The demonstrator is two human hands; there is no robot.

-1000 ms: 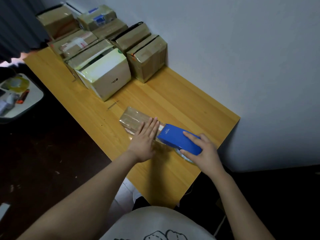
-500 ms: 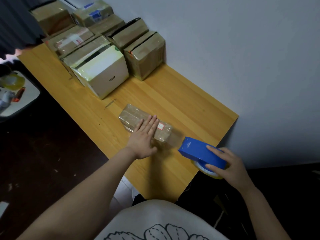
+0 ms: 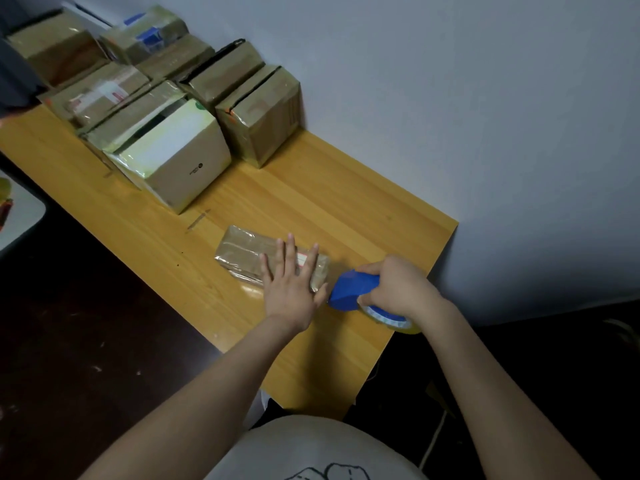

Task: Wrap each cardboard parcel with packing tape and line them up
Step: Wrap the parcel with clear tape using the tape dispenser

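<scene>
A small flat cardboard parcel [image 3: 242, 252], glossy with clear tape, lies on the wooden table [image 3: 311, 195] near its right end. My left hand [image 3: 291, 282] presses flat on the parcel's near end, fingers spread. My right hand [image 3: 398, 287] grips a blue tape dispenser [image 3: 349, 289] with a clear tape roll [image 3: 388, 317], its nose down at the parcel's right end, beside my left thumb.
Several taped cardboard boxes [image 3: 259, 116] stand in rows against the grey wall at the far left, a white-topped box [image 3: 176, 157] in front. The table's right edge [image 3: 415, 289] runs just beyond the dispenser. A white tray [image 3: 17, 216] sits at the left over dark floor.
My right hand drew the dispenser off the parcel past the table edge, then brought it back down to the parcel's right end. My left hand stayed pressed on the parcel.
</scene>
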